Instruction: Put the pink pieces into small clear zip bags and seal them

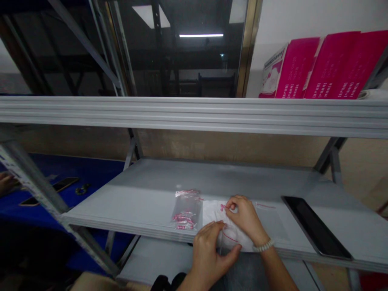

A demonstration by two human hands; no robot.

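My left hand (pixel 209 250) holds a small clear zip bag (pixel 229 234) with a red seal line between thumb and fingers, near the shelf's front edge. Just above it, my right hand (pixel 246 218), with a beaded bracelet (pixel 263 245) on the wrist, pinches a small pink item (pixel 223 207) whose exact kind is too small to make out. Both hands are over a white sheet (pixel 209 209), which looks like paper or thin cloth. To the left lie clear zip bags (pixel 186 210) with small pink pieces inside. A flat clear bag (pixel 271 222) rests right of my right hand.
A black tablet (pixel 317 228) lies on the grey shelf (pixel 145 194) at the right. Pink boxes (pixel 324 66) stand above a metal crossbar (pixel 194 115). On the blue surface (pixel 100 173) to the left are a phone (pixel 65 184) and another person's hand (pixel 6 182).
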